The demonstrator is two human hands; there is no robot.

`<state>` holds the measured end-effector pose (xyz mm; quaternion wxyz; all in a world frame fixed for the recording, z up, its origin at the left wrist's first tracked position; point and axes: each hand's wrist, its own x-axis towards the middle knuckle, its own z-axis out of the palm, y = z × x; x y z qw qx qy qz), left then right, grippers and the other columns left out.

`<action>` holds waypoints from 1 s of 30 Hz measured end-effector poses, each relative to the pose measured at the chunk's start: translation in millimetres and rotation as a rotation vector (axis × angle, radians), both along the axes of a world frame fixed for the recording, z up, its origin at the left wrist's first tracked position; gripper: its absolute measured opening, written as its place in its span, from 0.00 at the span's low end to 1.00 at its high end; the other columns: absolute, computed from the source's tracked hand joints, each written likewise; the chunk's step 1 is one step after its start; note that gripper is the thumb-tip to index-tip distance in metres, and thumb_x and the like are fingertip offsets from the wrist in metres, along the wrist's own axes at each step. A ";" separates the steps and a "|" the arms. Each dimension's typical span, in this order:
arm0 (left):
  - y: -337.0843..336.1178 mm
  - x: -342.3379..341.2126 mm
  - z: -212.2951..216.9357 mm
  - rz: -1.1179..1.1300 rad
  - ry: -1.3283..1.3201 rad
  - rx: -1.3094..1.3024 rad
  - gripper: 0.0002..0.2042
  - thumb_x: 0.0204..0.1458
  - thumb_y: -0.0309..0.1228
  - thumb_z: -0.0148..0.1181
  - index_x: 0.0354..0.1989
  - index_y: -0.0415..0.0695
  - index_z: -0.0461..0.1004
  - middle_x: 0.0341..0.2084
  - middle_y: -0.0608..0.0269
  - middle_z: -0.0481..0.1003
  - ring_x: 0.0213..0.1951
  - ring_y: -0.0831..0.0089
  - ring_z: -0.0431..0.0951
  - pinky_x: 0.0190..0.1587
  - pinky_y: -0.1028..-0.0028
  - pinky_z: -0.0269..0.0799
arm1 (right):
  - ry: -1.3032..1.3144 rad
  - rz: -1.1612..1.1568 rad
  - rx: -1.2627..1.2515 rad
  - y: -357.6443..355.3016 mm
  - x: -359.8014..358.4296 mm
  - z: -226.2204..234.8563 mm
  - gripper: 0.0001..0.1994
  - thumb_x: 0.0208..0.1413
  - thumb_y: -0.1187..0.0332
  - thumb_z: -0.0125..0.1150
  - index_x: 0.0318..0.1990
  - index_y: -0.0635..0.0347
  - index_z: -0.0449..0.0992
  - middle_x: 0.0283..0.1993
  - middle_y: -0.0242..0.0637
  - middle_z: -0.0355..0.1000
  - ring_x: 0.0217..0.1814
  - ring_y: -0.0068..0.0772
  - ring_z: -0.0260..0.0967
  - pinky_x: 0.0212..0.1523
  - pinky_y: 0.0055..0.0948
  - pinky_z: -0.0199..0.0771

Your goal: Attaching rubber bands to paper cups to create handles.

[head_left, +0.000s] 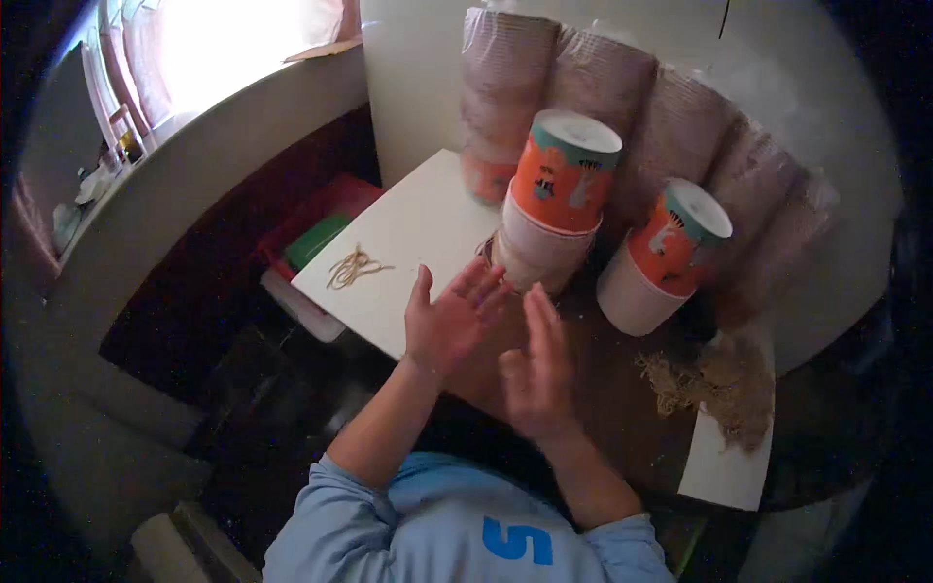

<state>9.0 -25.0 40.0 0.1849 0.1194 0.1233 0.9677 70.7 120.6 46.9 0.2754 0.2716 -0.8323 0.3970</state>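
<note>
Two orange tubs [559, 189] [671, 248], insides hidden, stand stacked with pale tubs [544, 250] [637, 296]

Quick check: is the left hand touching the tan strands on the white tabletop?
Apart. The head view shows a strip of white tabletop between the left hand, thumb raised, and the tan strands to its left.
</note>
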 end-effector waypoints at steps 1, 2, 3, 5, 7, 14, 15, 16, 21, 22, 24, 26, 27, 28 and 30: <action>1.7 7.7 -1.4 0.051 -0.020 -0.064 0.35 0.55 0.58 0.30 0.57 0.37 0.58 0.56 0.47 0.60 0.58 0.52 0.59 0.60 0.58 0.52 | 0.059 -0.039 0.153 -16.0 10.7 -5.9 0.32 0.57 0.55 0.48 0.62 0.68 0.50 0.66 0.57 0.41 0.67 0.53 0.43 0.64 0.41 0.47; 2.9 11.9 -2.0 0.101 -0.037 -0.133 0.35 0.55 0.58 0.30 0.57 0.37 0.58 0.56 0.48 0.60 0.58 0.52 0.59 0.60 0.58 0.52 | 0.114 0.061 0.154 -44.2 25.7 -30.5 0.35 0.55 0.53 0.50 0.62 0.69 0.48 0.67 0.59 0.37 0.68 0.56 0.41 0.64 0.44 0.44; -5.9 11.3 -5.7 0.007 0.053 -0.128 0.33 0.56 0.56 0.30 0.56 0.37 0.58 0.57 0.49 0.59 0.57 0.53 0.59 0.60 0.59 0.51 | 0.172 0.157 0.155 -67.2 40.9 -63.6 0.38 0.54 0.52 0.51 0.63 0.70 0.45 0.67 0.61 0.32 0.68 0.59 0.38 0.65 0.48 0.42; -23.5 24.1 1.3 0.207 0.016 -0.122 0.34 0.54 0.57 0.32 0.59 0.39 0.55 0.58 0.48 0.58 0.60 0.53 0.56 0.60 0.56 0.50 | 0.046 0.397 0.233 -78.6 65.9 -107.6 0.39 0.51 0.53 0.55 0.62 0.70 0.45 0.67 0.60 0.34 0.68 0.56 0.39 0.63 0.52 0.43; -56.6 25.7 -0.2 0.369 -0.001 -0.122 0.32 0.54 0.54 0.37 0.58 0.38 0.56 0.57 0.48 0.59 0.58 0.55 0.59 0.60 0.58 0.52 | -0.350 0.657 0.353 -78.5 74.1 -128.2 0.34 0.49 0.57 0.58 0.59 0.70 0.54 0.64 0.57 0.47 0.66 0.52 0.47 0.62 0.54 0.47; -68.5 42.8 -4.6 0.764 0.131 -0.379 0.30 0.56 0.51 0.37 0.57 0.37 0.57 0.54 0.49 0.63 0.53 0.57 0.66 0.55 0.64 0.61 | -0.116 0.380 -0.039 -75.8 55.6 -65.8 0.21 0.45 0.68 0.61 0.47 0.71 0.69 0.53 0.49 0.64 0.52 0.45 0.64 0.55 0.39 0.62; -65.5 43.1 -6.4 0.760 0.128 -0.381 0.30 0.56 0.51 0.37 0.57 0.37 0.57 0.54 0.49 0.63 0.53 0.57 0.66 0.55 0.64 0.61 | 0.048 0.362 -0.046 -77.0 48.9 -49.4 0.21 0.44 0.70 0.62 0.47 0.70 0.70 0.51 0.48 0.64 0.50 0.44 0.64 0.53 0.37 0.64; -62.5 42.5 -9.1 0.731 0.149 -0.357 0.30 0.56 0.51 0.37 0.57 0.37 0.57 0.54 0.49 0.63 0.52 0.57 0.66 0.54 0.63 0.61 | 0.211 0.339 -0.051 -77.6 46.3 -42.5 0.21 0.43 0.71 0.62 0.47 0.69 0.70 0.49 0.48 0.65 0.48 0.43 0.65 0.51 0.34 0.66; -54.3 42.9 -11.4 0.621 0.083 -0.287 0.28 0.55 0.51 0.38 0.55 0.40 0.60 0.51 0.53 0.65 0.51 0.60 0.66 0.54 0.65 0.59 | 0.363 0.264 0.040 -81.2 40.3 -70.9 0.19 0.41 0.71 0.64 0.43 0.66 0.72 0.45 0.45 0.67 0.46 0.41 0.65 0.48 0.34 0.67; -54.3 44.2 -8.8 0.619 0.079 -0.287 0.28 0.55 0.51 0.38 0.55 0.40 0.60 0.51 0.53 0.65 0.51 0.60 0.66 0.54 0.65 0.59 | 0.339 0.277 0.022 -79.6 43.1 -82.2 0.18 0.40 0.72 0.64 0.42 0.66 0.72 0.45 0.44 0.67 0.46 0.41 0.65 0.48 0.35 0.67; -56.6 43.9 -1.4 0.548 -0.084 -0.200 0.28 0.55 0.50 0.38 0.54 0.40 0.61 0.50 0.54 0.66 0.51 0.59 0.66 0.54 0.64 0.58 | 0.254 0.347 0.085 -73.4 46.1 -105.9 0.18 0.40 0.72 0.64 0.42 0.65 0.72 0.45 0.44 0.67 0.46 0.41 0.65 0.47 0.35 0.68; -58.3 42.7 2.3 0.564 -0.075 -0.197 0.28 0.55 0.51 0.38 0.54 0.40 0.61 0.50 0.54 0.66 0.51 0.58 0.66 0.54 0.63 0.58 | 0.171 0.417 0.148 -71.9 46.2 -117.1 0.17 0.40 0.72 0.64 0.41 0.64 0.73 0.44 0.43 0.67 0.45 0.42 0.65 0.46 0.35 0.68; -59.6 42.1 1.1 0.585 -0.069 -0.192 0.28 0.55 0.51 0.38 0.54 0.40 0.62 0.50 0.54 0.66 0.51 0.58 0.65 0.54 0.62 0.58 | 0.194 0.355 0.100 -74.4 46.9 -105.4 0.17 0.39 0.72 0.64 0.41 0.64 0.73 0.44 0.42 0.68 0.44 0.42 0.65 0.45 0.36 0.68; -60.8 41.3 0.6 0.599 -0.067 -0.189 0.27 0.55 0.51 0.39 0.54 0.40 0.62 0.50 0.53 0.66 0.51 0.58 0.65 0.54 0.62 0.58 | 0.213 0.290 0.053 -76.5 49.3 -92.0 0.17 0.39 0.72 0.65 0.41 0.63 0.73 0.43 0.42 0.68 0.42 0.41 0.66 0.43 0.36 0.68; -62.3 42.0 -2.8 0.566 -0.072 -0.170 0.27 0.55 0.51 0.39 0.54 0.41 0.62 0.50 0.53 0.66 0.51 0.58 0.65 0.54 0.62 0.58 | 0.307 0.311 0.006 -78.7 43.1 -61.7 0.17 0.38 0.72 0.64 0.41 0.64 0.73 0.43 0.43 0.68 0.42 0.41 0.66 0.43 0.37 0.68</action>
